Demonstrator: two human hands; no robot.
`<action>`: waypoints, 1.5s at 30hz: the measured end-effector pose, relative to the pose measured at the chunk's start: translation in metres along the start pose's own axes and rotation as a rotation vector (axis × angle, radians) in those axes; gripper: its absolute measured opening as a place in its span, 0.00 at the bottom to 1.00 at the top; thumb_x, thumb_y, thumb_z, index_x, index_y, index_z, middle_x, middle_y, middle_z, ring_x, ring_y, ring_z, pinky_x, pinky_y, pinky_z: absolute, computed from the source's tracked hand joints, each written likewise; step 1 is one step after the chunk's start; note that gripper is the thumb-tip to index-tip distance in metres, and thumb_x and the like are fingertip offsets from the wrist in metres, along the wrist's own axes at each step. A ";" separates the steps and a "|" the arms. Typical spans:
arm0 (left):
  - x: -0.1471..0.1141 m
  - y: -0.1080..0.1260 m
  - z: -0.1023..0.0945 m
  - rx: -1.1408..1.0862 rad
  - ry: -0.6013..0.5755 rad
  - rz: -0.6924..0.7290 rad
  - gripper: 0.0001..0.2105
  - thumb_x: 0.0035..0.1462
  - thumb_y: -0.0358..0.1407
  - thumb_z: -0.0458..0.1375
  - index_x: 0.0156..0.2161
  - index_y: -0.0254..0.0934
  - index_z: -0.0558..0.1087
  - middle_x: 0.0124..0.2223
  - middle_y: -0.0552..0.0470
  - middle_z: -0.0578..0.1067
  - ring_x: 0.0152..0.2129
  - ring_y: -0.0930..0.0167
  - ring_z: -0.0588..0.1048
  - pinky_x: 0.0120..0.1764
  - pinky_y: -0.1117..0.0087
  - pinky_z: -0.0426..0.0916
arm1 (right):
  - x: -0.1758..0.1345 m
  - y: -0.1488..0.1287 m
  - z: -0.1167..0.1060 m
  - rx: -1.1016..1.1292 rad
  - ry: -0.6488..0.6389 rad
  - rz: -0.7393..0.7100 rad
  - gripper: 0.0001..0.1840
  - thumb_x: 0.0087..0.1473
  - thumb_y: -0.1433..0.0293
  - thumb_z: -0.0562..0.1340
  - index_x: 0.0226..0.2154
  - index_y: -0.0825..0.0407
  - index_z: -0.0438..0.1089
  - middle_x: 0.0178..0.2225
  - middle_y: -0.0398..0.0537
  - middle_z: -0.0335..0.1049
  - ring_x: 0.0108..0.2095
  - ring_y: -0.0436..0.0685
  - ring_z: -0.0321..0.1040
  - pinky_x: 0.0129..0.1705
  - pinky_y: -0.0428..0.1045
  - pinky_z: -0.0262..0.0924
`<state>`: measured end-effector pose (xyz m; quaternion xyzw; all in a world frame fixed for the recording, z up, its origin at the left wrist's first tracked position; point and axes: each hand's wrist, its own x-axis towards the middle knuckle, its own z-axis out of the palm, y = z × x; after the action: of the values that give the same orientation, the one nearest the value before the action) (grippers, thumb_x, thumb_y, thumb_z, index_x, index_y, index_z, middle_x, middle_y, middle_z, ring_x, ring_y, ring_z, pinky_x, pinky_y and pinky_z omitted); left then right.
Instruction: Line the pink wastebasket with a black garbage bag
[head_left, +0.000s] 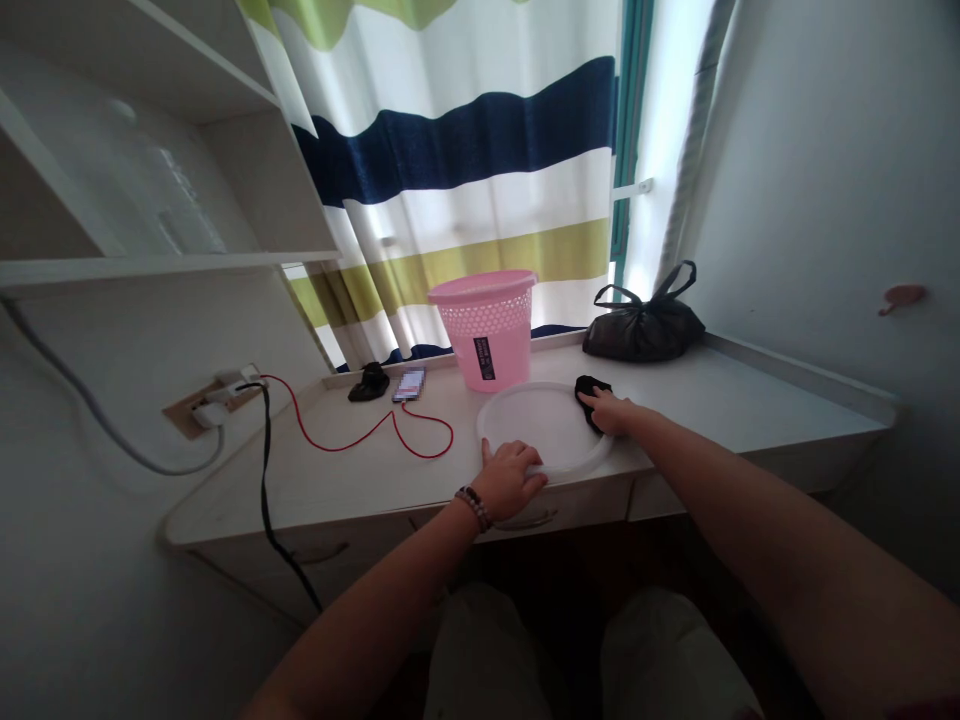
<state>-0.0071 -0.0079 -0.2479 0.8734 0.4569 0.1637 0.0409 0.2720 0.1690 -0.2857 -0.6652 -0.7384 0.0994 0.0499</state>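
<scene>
A round, whitish lid (529,425) with a raised rim lies flat at the front of the white desk. My left hand (511,478), with a beaded bracelet at the wrist, grips its near left edge, fingers curled over the rim. On the right side of the lid, my right hand (611,412) presses a bunched black cloth (592,388) against the rim, its index finger on top. Part of the cloth is hidden under that hand. Just behind the lid stands a pink plastic basket (495,345) with a holed upper band and a dark label.
A tied black plastic bag (645,325) sits at the desk's back right. To the left are a small black bundle (369,382) and a phone (409,385) on a red cable (352,440) from the wall socket (214,400). A striped curtain (480,140) hangs behind.
</scene>
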 end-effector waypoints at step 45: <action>-0.004 -0.011 -0.007 -0.117 0.047 0.145 0.17 0.54 0.45 0.61 0.46 0.39 0.72 0.54 0.44 0.70 0.55 0.56 0.63 0.63 0.46 0.39 | -0.018 -0.218 -0.002 -0.290 0.116 -0.537 0.24 0.53 0.67 0.61 0.53 0.54 0.67 0.54 0.62 0.66 0.57 0.68 0.59 0.60 0.64 0.46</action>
<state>-0.0194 -0.0051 -0.2449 0.8962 0.3830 0.2133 0.0689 0.0621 0.1306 -0.2361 -0.4510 -0.8902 -0.0617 0.0210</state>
